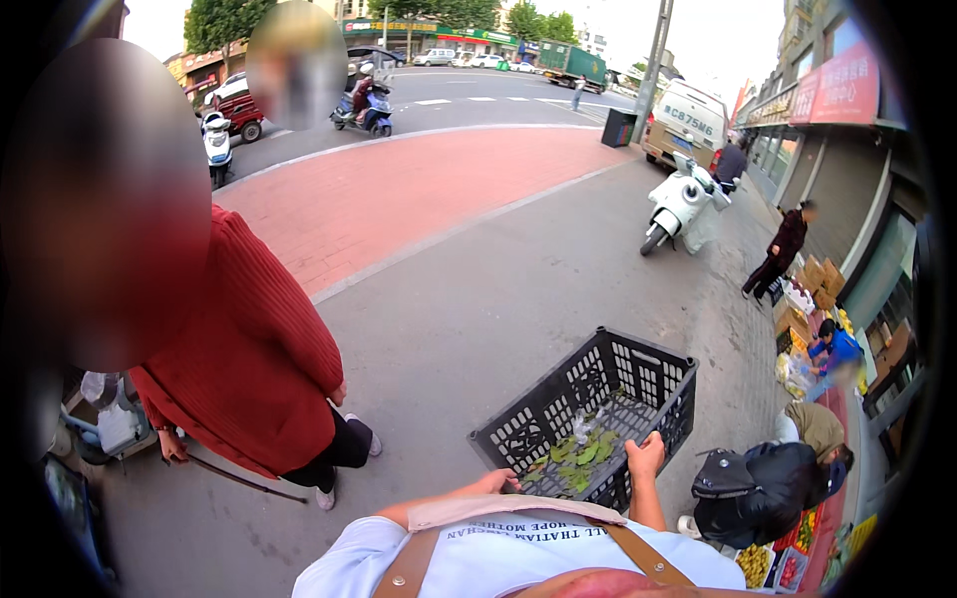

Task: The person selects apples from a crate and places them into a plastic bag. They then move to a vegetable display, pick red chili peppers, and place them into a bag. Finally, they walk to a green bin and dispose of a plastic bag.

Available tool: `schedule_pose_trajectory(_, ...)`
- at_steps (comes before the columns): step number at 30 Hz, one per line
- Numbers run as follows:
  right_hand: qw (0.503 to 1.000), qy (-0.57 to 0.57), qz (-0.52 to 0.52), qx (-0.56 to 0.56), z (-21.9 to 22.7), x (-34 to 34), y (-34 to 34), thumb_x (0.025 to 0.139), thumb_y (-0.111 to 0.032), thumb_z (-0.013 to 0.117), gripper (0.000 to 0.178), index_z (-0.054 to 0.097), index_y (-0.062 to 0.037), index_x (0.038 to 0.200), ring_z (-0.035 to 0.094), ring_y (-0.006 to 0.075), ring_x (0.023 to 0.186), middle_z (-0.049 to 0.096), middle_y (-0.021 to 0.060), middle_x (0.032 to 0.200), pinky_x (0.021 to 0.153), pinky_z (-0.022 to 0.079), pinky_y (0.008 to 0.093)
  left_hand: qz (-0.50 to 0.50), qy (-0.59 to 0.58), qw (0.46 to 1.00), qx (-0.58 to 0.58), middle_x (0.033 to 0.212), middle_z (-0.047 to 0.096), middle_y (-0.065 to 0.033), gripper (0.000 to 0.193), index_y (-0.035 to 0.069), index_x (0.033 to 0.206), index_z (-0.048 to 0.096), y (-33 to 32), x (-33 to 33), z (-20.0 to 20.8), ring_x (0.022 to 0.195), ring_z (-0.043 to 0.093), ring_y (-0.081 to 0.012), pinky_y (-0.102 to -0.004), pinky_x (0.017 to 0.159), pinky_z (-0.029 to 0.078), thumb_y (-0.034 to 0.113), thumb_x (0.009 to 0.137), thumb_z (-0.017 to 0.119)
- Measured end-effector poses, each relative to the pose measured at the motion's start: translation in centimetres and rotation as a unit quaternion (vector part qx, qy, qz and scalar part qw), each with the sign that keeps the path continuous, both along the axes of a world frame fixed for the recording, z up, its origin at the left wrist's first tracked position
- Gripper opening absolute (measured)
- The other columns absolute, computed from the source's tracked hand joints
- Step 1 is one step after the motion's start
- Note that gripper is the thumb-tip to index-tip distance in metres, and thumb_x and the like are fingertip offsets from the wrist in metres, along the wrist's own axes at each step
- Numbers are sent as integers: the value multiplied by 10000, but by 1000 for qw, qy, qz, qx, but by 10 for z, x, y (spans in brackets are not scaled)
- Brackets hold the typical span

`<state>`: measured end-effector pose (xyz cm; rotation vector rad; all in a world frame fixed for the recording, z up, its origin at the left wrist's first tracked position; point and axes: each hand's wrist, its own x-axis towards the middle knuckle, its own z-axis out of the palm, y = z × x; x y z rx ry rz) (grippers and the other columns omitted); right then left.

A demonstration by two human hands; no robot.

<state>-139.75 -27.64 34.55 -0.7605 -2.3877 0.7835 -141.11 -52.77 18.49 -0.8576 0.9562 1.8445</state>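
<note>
In front of my body is a black slatted plastic crate [558,404], held tilted with its open top toward me. On its bottom lie several loose green leaves [578,460] and a crumpled piece of clear plastic [582,429]. My left hand [498,481] is closed at the near left edge, its fingers partly hidden. At the near right part of the rim, my right hand [646,455] grips the crate with the thumb on top.
At left stands a person in a red top [254,349] with a walking stick [244,476]. A person in dark clothes [763,488] bends over fruit crates [758,566] at right. Farther off are a white scooter [686,204], a van [688,120] and shopfronts.
</note>
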Motion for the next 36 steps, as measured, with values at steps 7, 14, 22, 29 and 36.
schedule_pose_trajectory(7, 1000, -14, 19, -18, -27, -234, -44, 525, -175, 643, 307, 378, -38, 594, 496, 294, 525, 475, 102, 532, 552, 409, 381, 22, 54, 997, 51, 679, 545, -7, 94, 118, 728, 530, -70, -204, -5, 638, 481, -158, -301, 494, 332, 210, 745, 546)
schedule_pose_trajectory(14, 980, -76, 185, -19, -50, -450, -184, 515, -164, 646, 314, 367, -37, 584, 467, 251, 504, 448, 92, 528, 527, 397, 351, 123, -37, 992, -4, 711, 550, -137, 201, 7, 784, 493, -198, -329, -10, 728, 526, -256, -432, 648, 460, 204, 762, 529)
schedule_pose_trajectory(22, 963, -24, 268, -6, -81, -643, -399, 555, -123, 640, 332, 313, -61, 563, 349, 138, 471, 376, 31, 518, 444, 325, 311, 227, 29, 973, 10, 671, 510, -59, 198, 59, 832, 485, -405, -493, -23, 607, 548, -209, -415, 571, 466, 227, 750, 547)
schedule_pose_trajectory(29, 930, 2, 340, -139, -81, -790, -558, 623, -56, 642, 335, 315, -97, 563, 362, 84, 370, 402, 1, 488, 319, 293, 231, 239, 78, 967, -47, 967, 541, -33, 262, 114, 975, 531, -575, -569, 29, 923, 494, -148, -323, 825, 356, 268, 763, 545)
schedule_pose_trajectory(36, 923, -171, 344, 2, -127, -915, -824, 547, -255, 648, 298, 439, -44, 574, 504, 230, 513, 510, 75, 540, 548, 406, 360, 444, 72, 875, -176, 840, 515, 3, 286, 86, 981, 512, -760, -562, -5, 752, 488, -85, -255, 595, 382, 234, 743, 569)
